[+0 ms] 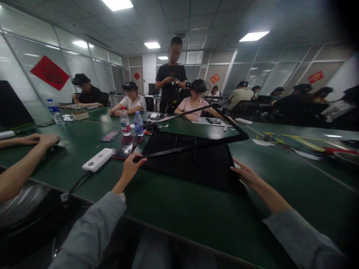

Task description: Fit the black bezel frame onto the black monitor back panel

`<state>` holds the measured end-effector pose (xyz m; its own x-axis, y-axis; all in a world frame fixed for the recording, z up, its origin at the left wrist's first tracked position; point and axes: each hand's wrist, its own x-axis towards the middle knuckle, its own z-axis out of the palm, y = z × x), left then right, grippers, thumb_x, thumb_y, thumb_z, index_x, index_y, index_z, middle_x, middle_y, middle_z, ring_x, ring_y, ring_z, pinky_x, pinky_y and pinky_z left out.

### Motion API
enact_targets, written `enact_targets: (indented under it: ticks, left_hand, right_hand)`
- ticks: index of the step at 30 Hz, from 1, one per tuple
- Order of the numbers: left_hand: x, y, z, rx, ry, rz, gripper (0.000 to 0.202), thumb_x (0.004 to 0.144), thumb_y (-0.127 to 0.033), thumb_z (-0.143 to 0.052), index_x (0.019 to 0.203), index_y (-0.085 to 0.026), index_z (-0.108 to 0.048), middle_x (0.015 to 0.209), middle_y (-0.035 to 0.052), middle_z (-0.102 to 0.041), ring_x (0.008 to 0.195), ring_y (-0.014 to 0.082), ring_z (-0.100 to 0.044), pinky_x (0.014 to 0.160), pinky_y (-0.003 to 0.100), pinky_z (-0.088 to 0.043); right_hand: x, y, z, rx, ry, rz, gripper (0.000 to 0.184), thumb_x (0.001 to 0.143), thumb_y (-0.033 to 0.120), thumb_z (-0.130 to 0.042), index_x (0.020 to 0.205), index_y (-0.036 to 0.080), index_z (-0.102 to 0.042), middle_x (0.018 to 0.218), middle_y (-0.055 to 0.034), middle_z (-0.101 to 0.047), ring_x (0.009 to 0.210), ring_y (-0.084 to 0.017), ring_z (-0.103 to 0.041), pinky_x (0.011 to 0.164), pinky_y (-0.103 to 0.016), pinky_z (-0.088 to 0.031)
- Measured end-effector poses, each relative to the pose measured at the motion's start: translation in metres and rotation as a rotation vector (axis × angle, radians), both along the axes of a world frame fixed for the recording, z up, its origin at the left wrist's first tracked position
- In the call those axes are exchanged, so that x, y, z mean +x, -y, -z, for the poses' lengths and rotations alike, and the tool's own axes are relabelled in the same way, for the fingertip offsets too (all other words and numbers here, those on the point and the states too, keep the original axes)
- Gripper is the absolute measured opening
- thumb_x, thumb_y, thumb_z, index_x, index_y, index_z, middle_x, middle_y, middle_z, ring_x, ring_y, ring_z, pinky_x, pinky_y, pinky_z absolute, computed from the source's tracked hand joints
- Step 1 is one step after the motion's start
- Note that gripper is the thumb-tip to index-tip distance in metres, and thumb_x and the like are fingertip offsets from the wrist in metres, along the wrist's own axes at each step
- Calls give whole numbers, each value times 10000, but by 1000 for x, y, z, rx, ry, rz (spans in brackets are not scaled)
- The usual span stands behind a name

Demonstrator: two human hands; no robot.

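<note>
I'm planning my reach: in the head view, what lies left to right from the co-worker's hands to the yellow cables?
Co-worker's hands, white power bank, left hand, flat black panel, right hand, yellow cables.

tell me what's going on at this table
Someone has a black frame pinched at its near left corner in the left hand, tilted above a black panel on the green table. The right hand is at the panel's right edge; how firmly it grips is hard to tell. A white power bank lies to the left, with a co-worker's hands beyond it.
</note>
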<state>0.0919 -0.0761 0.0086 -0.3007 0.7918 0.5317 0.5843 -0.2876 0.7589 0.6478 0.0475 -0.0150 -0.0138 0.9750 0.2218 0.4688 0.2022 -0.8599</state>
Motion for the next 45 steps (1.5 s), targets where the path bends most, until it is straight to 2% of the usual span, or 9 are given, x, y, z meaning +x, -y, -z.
enact_targets:
  ticks: [5, 10, 17, 20, 23, 27, 31, 36, 45]
  left_hand:
    - [-2, -4, 5, -20, -72, -41, 436, 796, -654, -733, 890, -229, -711, 950, 49, -752, 953, 248, -695, 926, 388, -529]
    - [-1, -4, 9, -57, -144, -98, 401, 780, -616, -775, 902, -237, -729, 965, 52, -755, 956, 250, -699, 927, 392, -531]
    - [-2, -7, 13, -54, -271, -115, 389, 806, -610, -769, 901, -234, -738, 920, 48, -750, 879, 239, -696, 859, 384, -526]
    - [-2, -8, 14, -56, -351, -96, 378, 817, -598, -769, 912, -233, -740, 917, 47, -747, 878, 240, -690, 869, 394, -512]
    - [0, -8, 14, -63, -411, -81, 362, 831, -585, -765, 937, -239, -741, 938, 47, -742, 914, 245, -685, 891, 399, -500]
    - [1, -6, 14, -103, -455, -67, 352, 835, -566, -769, 971, -243, -738, 961, 49, -733, 938, 251, -681, 884, 389, -489]
    - [3, -4, 11, -155, -460, -89, 359, 848, -564, -756, 1008, -243, -731, 1012, 60, -733, 978, 263, -681, 912, 396, -476]
    - [9, 1, 11, -253, -490, -90, 407, 864, -611, -711, 1048, -248, -725, 1059, 73, -736, 1031, 291, -674, 1009, 482, -430]
    - [27, 10, 3, -141, -611, -19, 343, 913, -587, -663, 954, -261, -761, 1190, 86, -744, 1233, 320, -604, 1173, 618, -249]
  right_hand:
    - [-27, -62, 23, 12, -200, 125, 673, 790, 509, -657, 1375, 176, -640, 1039, -132, -773, 1015, -333, -732, 980, -543, -557]
    - [-41, -98, 17, 110, -134, -47, 575, 793, 577, -669, 1261, 246, -709, 1192, -107, -751, 1264, -346, -630, 1124, -526, -459]
    - [-52, -124, 13, 87, -189, -166, 639, 823, 576, -671, 1355, 224, -659, 1211, -96, -748, 1206, -321, -672, 1071, -480, -526]
    - [-47, -123, 14, 145, -187, -92, 533, 769, 538, -736, 1198, 221, -731, 1205, -73, -751, 1286, -319, -620, 1138, -495, -456]
    - [-44, -113, 8, -4, -256, -45, 389, 716, 437, -781, 1043, 227, -757, 1087, -60, -776, 1198, -318, -672, 1090, -489, -504]
    - [-46, -87, -4, -143, -477, 64, 181, 807, 382, -671, 927, 262, -735, 1020, -52, -782, 1086, -257, -723, 996, -397, -579]
    - [-48, -55, -5, -189, -498, 46, 223, 842, 406, -652, 980, 249, -730, 1056, -58, -778, 1077, -239, -725, 986, -378, -588]
    - [-50, -34, 5, -46, -317, 21, 412, 765, 427, -774, 1121, 225, -731, 1170, -83, -760, 1173, -254, -686, 1092, -416, -516]
    - [-48, -58, 32, 151, -30, 224, 448, 778, 313, -645, 1185, 141, -722, 1169, -161, -746, 1077, -299, -710, 1031, -515, -534]
